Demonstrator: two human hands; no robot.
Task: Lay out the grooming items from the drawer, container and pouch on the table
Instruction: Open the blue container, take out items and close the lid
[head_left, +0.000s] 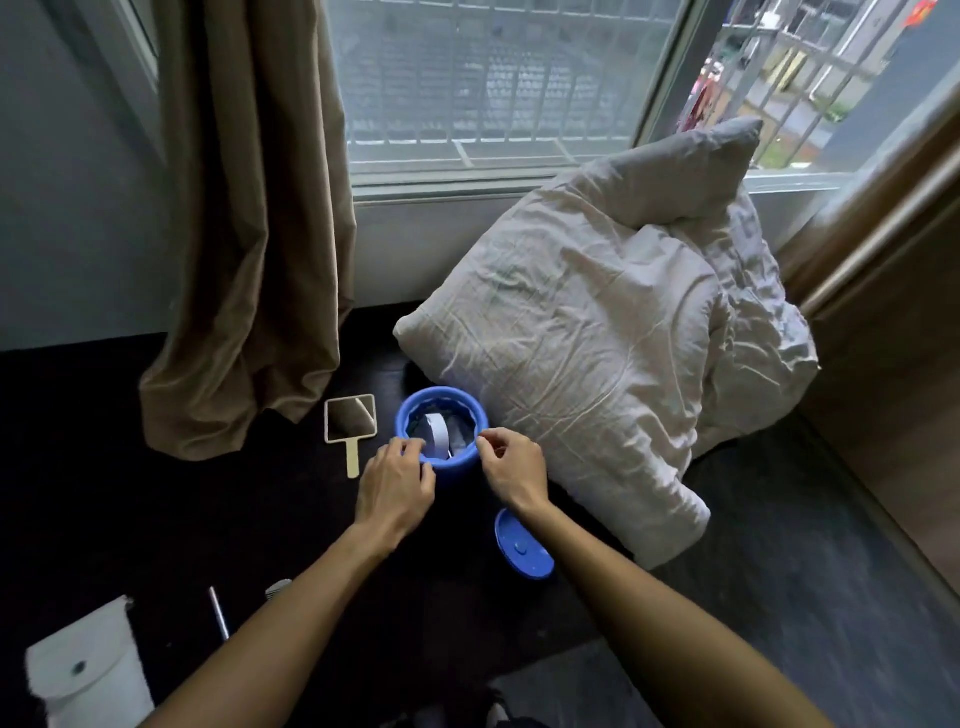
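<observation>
A round blue container (470, 405) stands open on the dark table (156, 493), with a white item (437, 432) and dark items inside. My left hand (397, 486) curls its fingers over the container's near-left rim. My right hand (511, 465) hovers at the right rim with thumb and fingers pinched together; I cannot tell whether they hold anything. The blue lid (522, 545) lies on the table under my right forearm. A small wooden hand mirror (350, 421) lies left of the container. A white snap pouch (88, 670) sits at the near left.
A large crumpled white pillow (597, 332) leans against the window just right of the container. A brown curtain (249, 234) hangs down to the table at the left. A thin metal tool (219, 613) lies near the pouch.
</observation>
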